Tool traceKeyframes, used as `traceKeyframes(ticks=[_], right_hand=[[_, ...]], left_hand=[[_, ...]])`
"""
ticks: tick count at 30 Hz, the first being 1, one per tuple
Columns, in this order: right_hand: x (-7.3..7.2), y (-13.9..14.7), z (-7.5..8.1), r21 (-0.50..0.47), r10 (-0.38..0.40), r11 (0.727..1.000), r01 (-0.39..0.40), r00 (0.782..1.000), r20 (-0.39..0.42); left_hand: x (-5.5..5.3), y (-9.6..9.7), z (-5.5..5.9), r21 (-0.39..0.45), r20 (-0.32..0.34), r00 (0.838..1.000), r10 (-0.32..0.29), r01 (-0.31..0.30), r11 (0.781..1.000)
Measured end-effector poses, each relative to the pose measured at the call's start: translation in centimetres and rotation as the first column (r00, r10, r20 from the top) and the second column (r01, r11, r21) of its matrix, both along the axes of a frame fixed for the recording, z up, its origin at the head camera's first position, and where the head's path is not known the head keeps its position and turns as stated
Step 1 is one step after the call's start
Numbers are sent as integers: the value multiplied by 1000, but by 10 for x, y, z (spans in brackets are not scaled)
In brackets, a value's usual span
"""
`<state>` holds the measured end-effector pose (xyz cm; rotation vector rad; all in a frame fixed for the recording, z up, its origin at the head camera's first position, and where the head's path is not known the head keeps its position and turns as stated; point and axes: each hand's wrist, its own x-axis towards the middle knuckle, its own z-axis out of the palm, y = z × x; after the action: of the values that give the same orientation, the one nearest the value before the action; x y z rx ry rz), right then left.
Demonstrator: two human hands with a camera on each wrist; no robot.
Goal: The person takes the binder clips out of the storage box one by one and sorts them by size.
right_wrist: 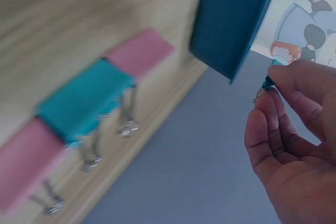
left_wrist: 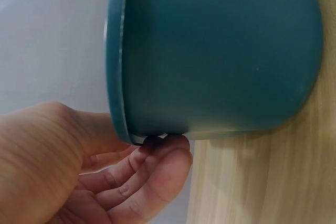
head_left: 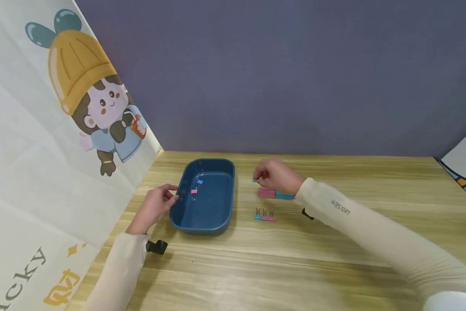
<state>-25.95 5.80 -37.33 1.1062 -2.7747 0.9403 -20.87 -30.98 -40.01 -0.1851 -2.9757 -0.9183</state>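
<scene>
My left hand (head_left: 155,205) holds the left rim of a dark blue plastic basin (head_left: 217,207), its thumb and fingers on either side of the lip in the left wrist view. Inside the basin lie a small blue binder clip (head_left: 199,182) and a small pink binder clip (head_left: 194,191). Between thumb and fingertips, my right hand (head_left: 276,175) pinches a small teal binder clip (right_wrist: 269,82), raised above the table to the right of the basin. Just below that hand stands a row of large binder clips, with a teal one (right_wrist: 84,98) between pink ones (right_wrist: 140,53).
A row of small binder clips, teal (head_left: 258,217) and pink (head_left: 269,219), lies nearer on the wooden table (head_left: 233,276). A grey-blue partition (head_left: 279,77) rises behind the table. On the left hangs a white cloth (head_left: 27,164) with a cartoon figure.
</scene>
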Motion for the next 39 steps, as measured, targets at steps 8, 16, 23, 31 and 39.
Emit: traceKeyframes(ticks=[8,16,23,31,39], right_hand=[[26,32,-21,25,-6,1000,8,997,-72],[46,41,-39,50,-18,999,20,999,-26],[60,53,-58,43,-20,999,21,1000,-21],[68,55,-68,72,-31,997,30,999,11],[70,52,-73,80,-33,996,27,997,75]], left_hand=[[2,-3,-4,-24,-79,995,-63,62,998],[6,-12,-1,-46,-105,993,-52,47,998],[2,-6,-3,-41,-85,994,-64,61,997],[2,-5,-3,-47,-62,997,-55,52,998],[1,-5,-3,-55,-73,996,-60,56,997]])
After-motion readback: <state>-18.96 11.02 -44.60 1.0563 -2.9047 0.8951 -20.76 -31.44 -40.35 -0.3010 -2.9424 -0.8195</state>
